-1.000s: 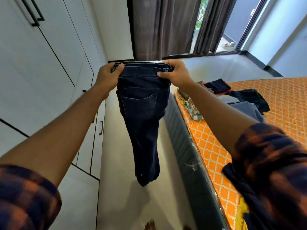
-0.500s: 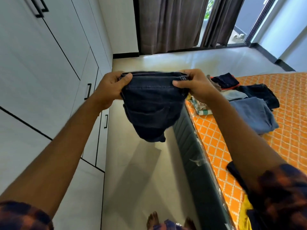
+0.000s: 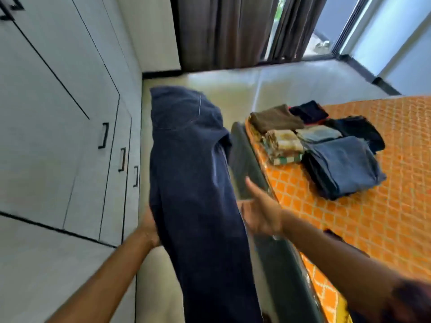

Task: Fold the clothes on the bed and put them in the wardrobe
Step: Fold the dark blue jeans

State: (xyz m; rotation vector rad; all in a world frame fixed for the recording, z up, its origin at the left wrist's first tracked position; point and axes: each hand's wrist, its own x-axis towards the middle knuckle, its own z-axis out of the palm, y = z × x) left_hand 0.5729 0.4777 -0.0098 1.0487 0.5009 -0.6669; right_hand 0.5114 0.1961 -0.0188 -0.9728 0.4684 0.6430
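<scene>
Between wardrobe (image 3: pixel 58 136) and bed (image 3: pixel 349 229), the dark jeans (image 3: pixel 193 183) had gone from hanging by the waistband to flung out lengthwise in mid-air, left hand (image 3: pixel 149 227) at their edge with its grip hidden, right hand (image 3: pixel 261 213) spread open alongside, so the fold was likely just starting.

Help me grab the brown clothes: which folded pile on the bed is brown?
The brown pile, far left of the group, behind the patterned stack; the rest are denim or black.

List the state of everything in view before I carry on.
dark jeans: unfolded, spread lengthwise in the air.
left hand: at jeans' left edge, fingers hidden.
right hand: fingers straight, at jeans' right edge.
wardrobe doors: closed.
folded clothes: stacked on the bed's corner.
</scene>
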